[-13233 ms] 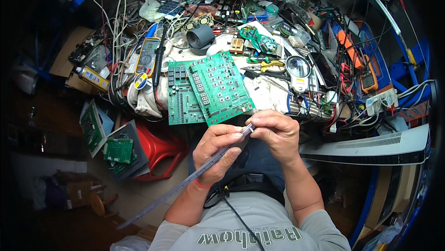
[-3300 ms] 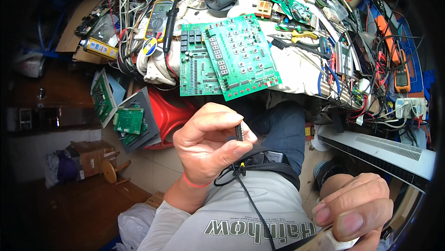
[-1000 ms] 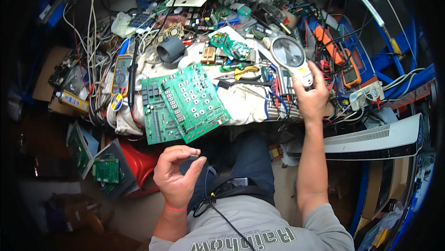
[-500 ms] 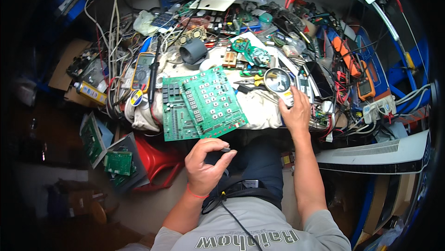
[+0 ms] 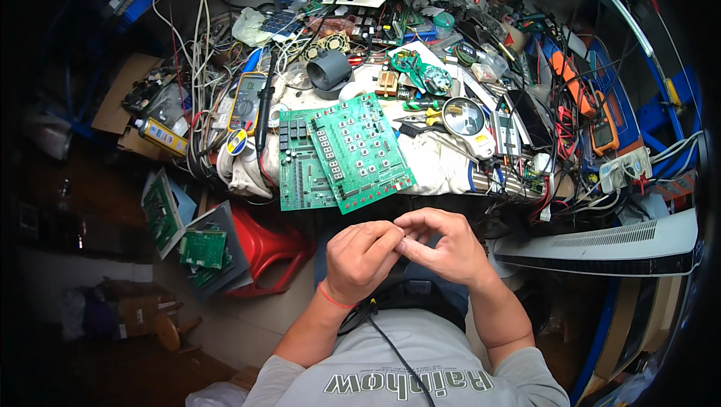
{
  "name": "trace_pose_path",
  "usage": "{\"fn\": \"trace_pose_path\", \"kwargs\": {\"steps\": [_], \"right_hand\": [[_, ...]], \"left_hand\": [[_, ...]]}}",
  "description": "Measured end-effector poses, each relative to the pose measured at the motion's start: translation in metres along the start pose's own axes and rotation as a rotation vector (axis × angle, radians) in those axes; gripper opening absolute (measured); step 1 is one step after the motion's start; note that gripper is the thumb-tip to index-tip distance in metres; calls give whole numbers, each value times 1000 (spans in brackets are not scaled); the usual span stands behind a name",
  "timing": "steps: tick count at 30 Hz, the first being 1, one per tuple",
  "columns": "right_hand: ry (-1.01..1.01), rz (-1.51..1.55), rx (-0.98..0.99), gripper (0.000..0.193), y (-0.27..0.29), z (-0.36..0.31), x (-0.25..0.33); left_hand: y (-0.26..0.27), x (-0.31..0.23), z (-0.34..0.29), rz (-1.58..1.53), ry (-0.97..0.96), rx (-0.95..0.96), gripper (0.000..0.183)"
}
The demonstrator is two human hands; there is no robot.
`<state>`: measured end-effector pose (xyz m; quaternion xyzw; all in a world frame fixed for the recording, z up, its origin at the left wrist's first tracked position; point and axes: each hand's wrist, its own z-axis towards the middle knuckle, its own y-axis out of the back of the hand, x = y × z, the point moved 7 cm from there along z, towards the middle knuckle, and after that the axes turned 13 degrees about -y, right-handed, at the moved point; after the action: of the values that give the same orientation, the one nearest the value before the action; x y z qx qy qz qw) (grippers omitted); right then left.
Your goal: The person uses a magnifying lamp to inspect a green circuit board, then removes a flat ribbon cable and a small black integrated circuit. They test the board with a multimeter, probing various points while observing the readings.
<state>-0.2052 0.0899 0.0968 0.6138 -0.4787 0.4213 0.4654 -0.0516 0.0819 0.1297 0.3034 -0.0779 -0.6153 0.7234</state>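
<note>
In front of my body, just off the bench's near edge, my left hand [image 5: 363, 257] and my right hand [image 5: 447, 248] meet at the fingertips. Both are closed in a pinch. A small dark piece showed in my left fingers a moment earlier; the fingers now mostly hide it. Whatever my right fingertips grip is too small to make out. Beyond the hands, a green circuit board [image 5: 383, 178] with white buttons and a digit display overlaps a second green board [image 5: 297, 189]. Right of them lies a round magnifying glass [image 5: 463, 116] with a white handle, untouched.
Pliers with yellow handles [image 5: 429, 116] and a grey pipe piece [image 5: 329, 69] lie on the pale cloth. A yellow multimeter [image 5: 246, 103] stands left, an orange one [image 5: 602, 133] right. A red stool [image 5: 266, 253] and a long white panel [image 5: 601, 245] flank my legs.
My right hand has left the magnifying glass and come down to my left hand. Their fingertips now meet. The view has shifted slightly.
</note>
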Motion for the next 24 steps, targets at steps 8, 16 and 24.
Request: {"fn": "trace_pose_path", "kwargs": {"steps": [8, 16, 24], "right_hand": [[-74, 282, 61, 21, -13, -21, -10], [136, 256, -25, 18, -13, -43, 0], [379, 42, -115, 23, -20, -41, 14]], "left_hand": [[14, -22, -6, -5, -18, -9, 36], [20, -27, -27, -429, 333, -66, 41], [5, -2, -57, -990, 701, -209, 34]]}}
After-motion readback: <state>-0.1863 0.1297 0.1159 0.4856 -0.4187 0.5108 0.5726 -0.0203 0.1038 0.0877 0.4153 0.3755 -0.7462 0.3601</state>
